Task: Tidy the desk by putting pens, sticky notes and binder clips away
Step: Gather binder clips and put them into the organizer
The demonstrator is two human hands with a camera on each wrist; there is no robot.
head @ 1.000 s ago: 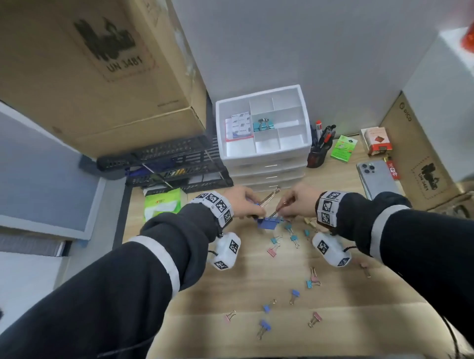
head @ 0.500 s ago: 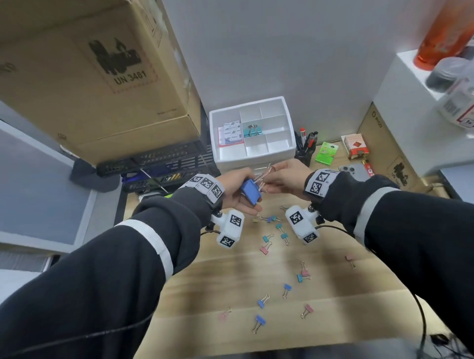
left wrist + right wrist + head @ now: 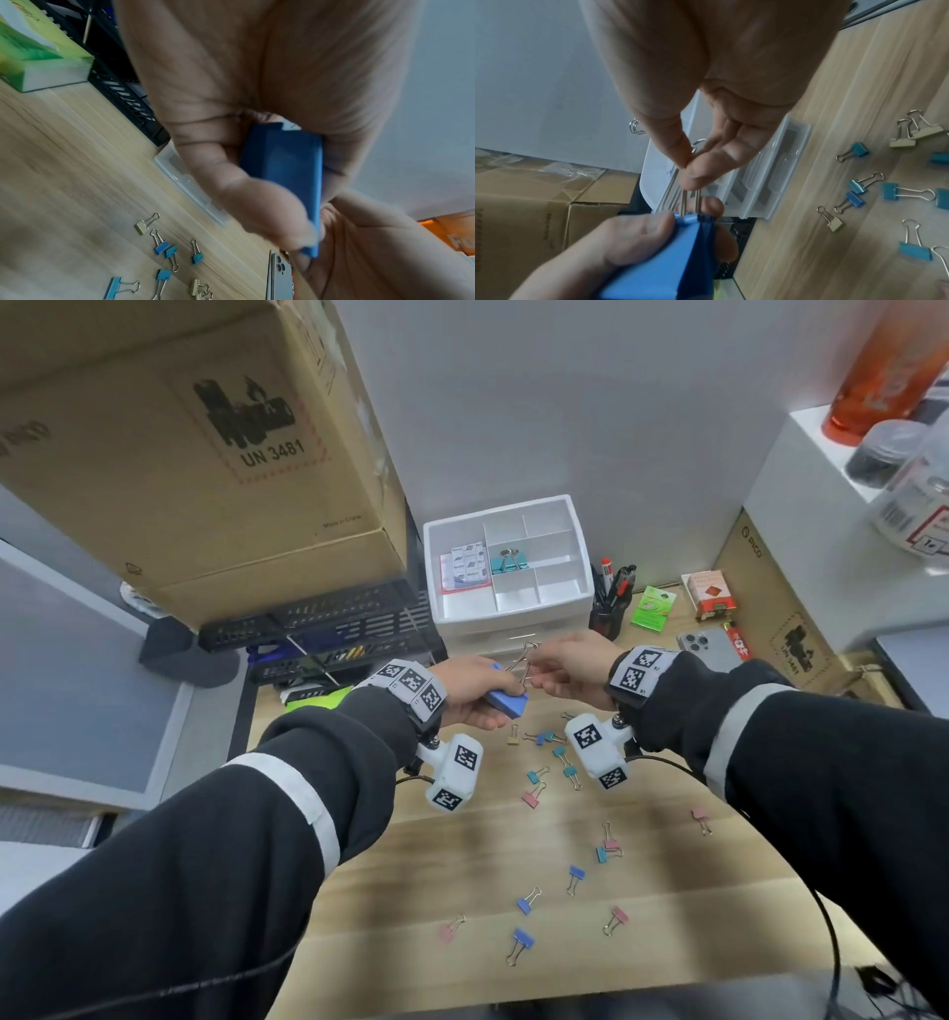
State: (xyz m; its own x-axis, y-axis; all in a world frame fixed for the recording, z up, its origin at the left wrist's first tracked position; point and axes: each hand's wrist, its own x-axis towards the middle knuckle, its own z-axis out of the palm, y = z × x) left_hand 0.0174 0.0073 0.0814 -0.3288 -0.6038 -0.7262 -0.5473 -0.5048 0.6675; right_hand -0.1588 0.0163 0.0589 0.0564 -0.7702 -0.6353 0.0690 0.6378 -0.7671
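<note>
A large blue binder clip point(image 3: 149, 701) point(image 3: 285, 166) point(image 3: 670, 257) is held in the air above the desk, in front of the white drawer organizer point(image 3: 506, 621). My left hand point(image 3: 477, 693) grips its blue body. My right hand point(image 3: 560, 665) pinches its wire handles point(image 3: 685, 194) between thumb and fingertip. Several small blue, pink and gold binder clips point(image 3: 536, 775) point(image 3: 908, 191) lie scattered on the wooden desk point(image 3: 462, 865). One teal clip point(image 3: 508, 563) sits in a middle compartment of the organizer's top tray, next to sticky notes point(image 3: 464, 567).
A black pen cup point(image 3: 606, 608) with pens stands right of the organizer. A green pack point(image 3: 652, 606), a red box point(image 3: 708, 595), a phone point(image 3: 711, 649) lie at the right. A cardboard box point(image 3: 205, 454) sits on a black rack point(image 3: 318, 634) on the left.
Both hands have lifted the large blue clip off the desk and brought it up toward the organizer. The head view has tilted upward.
</note>
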